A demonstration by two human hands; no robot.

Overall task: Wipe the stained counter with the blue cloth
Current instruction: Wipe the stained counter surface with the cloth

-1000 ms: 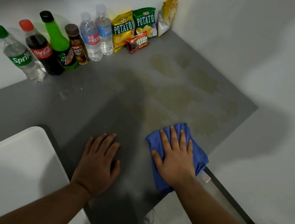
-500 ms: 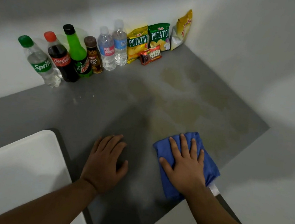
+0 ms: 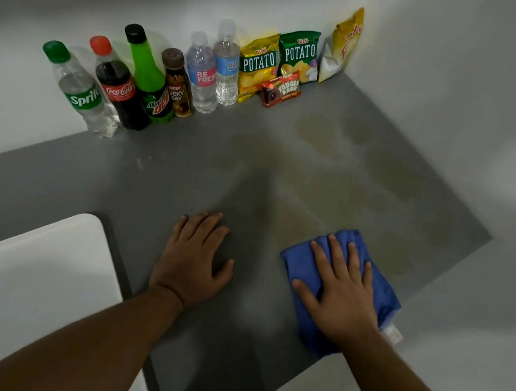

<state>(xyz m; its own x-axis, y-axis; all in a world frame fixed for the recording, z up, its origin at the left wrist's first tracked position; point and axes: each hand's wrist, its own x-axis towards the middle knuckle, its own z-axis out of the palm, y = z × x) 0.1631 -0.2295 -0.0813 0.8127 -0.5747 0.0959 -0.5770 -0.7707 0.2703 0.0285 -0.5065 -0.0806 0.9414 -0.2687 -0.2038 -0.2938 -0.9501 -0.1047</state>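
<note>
Right hand point(image 3: 340, 293) presses flat, fingers spread, on the blue cloth point(image 3: 303, 261) near the front edge of the grey counter point(image 3: 169, 183), just below its yellowish stains point(image 3: 336, 173).
Left hand point(image 3: 191, 259) lies palm-down, fingers together, on bare counter. Along the wall, labels read Sprite point(image 3: 82, 94), Coca-Cola point(image 3: 119, 91), Mountain Dew point(image 3: 154, 98), Lucky Day point(image 3: 177, 91), Refresh point(image 3: 204, 78), two Oishi Potato bags point(image 3: 258, 62) and Fudgee Barr point(image 3: 281, 91).

Light: dim, soft, greyish. Shadows: broad dark wedge falling forward across the tabletop point(image 3: 52, 186); another on the right wall point(image 3: 463, 91). Focus: mostly sharp. Edges: wide-angle bending, darkened upper left corner.
</note>
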